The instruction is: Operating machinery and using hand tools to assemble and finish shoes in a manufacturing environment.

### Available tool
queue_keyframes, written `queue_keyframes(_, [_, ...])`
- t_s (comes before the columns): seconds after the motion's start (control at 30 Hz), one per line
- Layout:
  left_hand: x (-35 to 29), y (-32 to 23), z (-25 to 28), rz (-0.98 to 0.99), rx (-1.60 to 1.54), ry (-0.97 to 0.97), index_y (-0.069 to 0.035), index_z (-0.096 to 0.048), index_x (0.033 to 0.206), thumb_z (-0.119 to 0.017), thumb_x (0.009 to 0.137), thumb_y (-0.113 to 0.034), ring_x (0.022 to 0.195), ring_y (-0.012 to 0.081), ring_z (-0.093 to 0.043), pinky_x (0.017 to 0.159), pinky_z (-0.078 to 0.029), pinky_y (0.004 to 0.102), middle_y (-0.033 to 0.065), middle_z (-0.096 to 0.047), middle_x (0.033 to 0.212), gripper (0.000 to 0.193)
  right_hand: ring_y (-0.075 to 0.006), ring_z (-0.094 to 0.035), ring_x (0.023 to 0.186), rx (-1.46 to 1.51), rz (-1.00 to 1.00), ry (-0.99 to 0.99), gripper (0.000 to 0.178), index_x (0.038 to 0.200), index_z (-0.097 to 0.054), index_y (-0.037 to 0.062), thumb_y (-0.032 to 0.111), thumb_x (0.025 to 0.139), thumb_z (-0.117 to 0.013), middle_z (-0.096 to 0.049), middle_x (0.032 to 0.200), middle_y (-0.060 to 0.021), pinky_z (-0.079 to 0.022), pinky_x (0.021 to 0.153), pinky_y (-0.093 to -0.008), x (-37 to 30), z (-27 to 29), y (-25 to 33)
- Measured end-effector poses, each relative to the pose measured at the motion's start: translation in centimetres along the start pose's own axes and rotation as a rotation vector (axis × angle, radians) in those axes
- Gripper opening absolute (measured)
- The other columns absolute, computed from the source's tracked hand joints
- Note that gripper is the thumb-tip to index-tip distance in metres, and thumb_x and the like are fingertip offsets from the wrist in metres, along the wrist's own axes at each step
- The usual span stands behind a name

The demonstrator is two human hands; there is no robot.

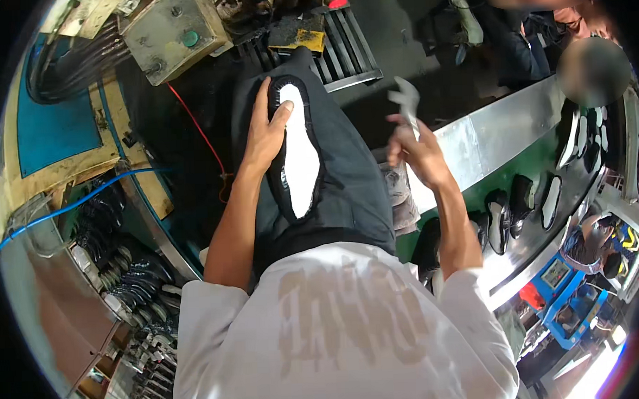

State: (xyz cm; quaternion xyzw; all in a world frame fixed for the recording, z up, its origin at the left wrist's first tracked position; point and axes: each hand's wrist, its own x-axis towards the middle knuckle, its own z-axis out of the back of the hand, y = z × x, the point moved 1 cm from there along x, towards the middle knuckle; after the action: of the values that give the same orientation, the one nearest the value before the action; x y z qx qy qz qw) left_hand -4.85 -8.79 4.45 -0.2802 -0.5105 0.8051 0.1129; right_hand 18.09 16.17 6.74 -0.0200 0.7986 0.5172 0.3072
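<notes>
An upturned black shoe upper [312, 122] lies along my thigh, its white insole board [300, 158] facing up and the black edge folded round it. My left hand [264, 134] grips its far end, thumb on the white board and fingers round the side. Off to the right, apart from the shoe, my right hand [415, 148] is closed on grey metal lasting pincers [405, 98] with a hooked head pointing up. The pincers are smeared by motion, so their jaws are unclear. Dark trousers [346, 163] cover my legs beneath the shoe.
A metal control box [176, 35] with a green button stands at the far left, near a slatted metal rack [349, 47]. Along the right runs a metal ledge [497, 137], with a conveyor of shoes [498, 221] beyond. Racked shoes [128, 273] fill the left. Another person [535, 37] sits far right.
</notes>
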Motion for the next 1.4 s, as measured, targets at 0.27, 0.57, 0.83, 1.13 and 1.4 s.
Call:
queue_keyframes(0.27, [0.8,1.1,-0.3,-0.048,-0.012,0.054,-0.008,-0.023,0.175,-0.083,0.096,-0.022,0.156,0.0366,-0.042,0.127,-0.036,0.0442,0.0264,-0.039,0.170,0.100,-0.0256,-0.078,0.081,-1.186,0.021,0.428,0.045,0.092,-0.069,-0.0029,0.033,0.115,-0.056,-0.076,0.083,-0.0117,-0.058,0.074,-0.0422,9.1,-9.7,7.0])
queue_keyframes(0.57, [0.9,2.0,0.6,-0.113,0.091,0.018,-0.007,-0.017,0.175,-0.087,0.093,-0.023,0.157,0.0422,-0.039,0.127,-0.037,0.0490,0.0303,-0.036,0.169,0.109,-0.0238,-0.071,0.069,-1.215,0.071,0.434,0.043,0.093,-0.066,-0.0044,0.032,0.115,-0.059,-0.067,0.071,-0.0110,-0.054,0.063,-0.0400,11.2,-12.3,5.6])
queue_keyframes(0.83, [0.8,1.9,0.2,-0.100,0.021,0.042,-0.007,-0.024,0.174,-0.083,0.095,-0.021,0.157,0.0409,-0.039,0.128,-0.034,0.0485,0.0288,-0.038,0.168,0.100,-0.0127,-0.058,0.060,-0.546,-0.168,0.346,0.041,0.099,-0.065,-0.0028,0.032,0.117,-0.057,-0.063,0.079,-0.0052,-0.046,0.055,-0.0304,9.3,-11.1,2.1])
queue_keyframes(1.13, [1.0,1.3,0.5,-0.103,0.045,0.009,-0.008,-0.024,0.174,-0.083,0.095,-0.026,0.156,0.0444,-0.039,0.127,-0.035,0.0508,0.0312,-0.037,0.168,0.100,-0.0373,-0.069,0.067,-1.059,0.229,0.264,0.042,0.099,-0.064,-0.0067,0.032,0.113,-0.062,-0.066,0.073,-0.0222,-0.055,0.071,-0.0480,10.9,-10.2,1.1])
queue_keyframes(1.4, [0.9,1.5,0.2,-0.145,0.090,0.058,-0.008,-0.028,0.174,-0.077,0.101,-0.040,0.158,0.0421,-0.036,0.129,-0.031,0.0486,0.0293,-0.038,0.168,0.093,-0.0517,-0.070,0.087,-1.418,0.201,0.233,0.034,0.100,-0.063,-0.0017,0.030,0.111,-0.063,-0.071,0.084,-0.0272,-0.054,0.073,-0.0589,10.2,-9.1,3.4])
